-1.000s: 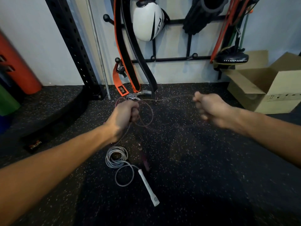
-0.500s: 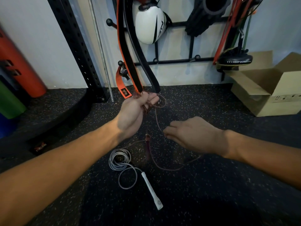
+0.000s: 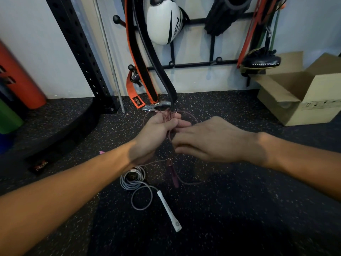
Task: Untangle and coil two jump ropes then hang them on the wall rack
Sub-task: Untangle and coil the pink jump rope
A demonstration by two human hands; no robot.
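Left hand [image 3: 160, 126] clenches thin maroon jump rope [image 3: 168, 116] loops, mid-coil; right hand [image 3: 212, 141] grip unclear (feeding strand?). Grey white-handled jump rope [image 3: 129, 182] coiled, lower centre; neither hung.

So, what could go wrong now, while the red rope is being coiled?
The red rope looped in the left hand sits close to the belt buckle and could catch on it. Its tail lies on the floor beside the grey rope; pulling it in might drag the red handle into that coil and tangle them.
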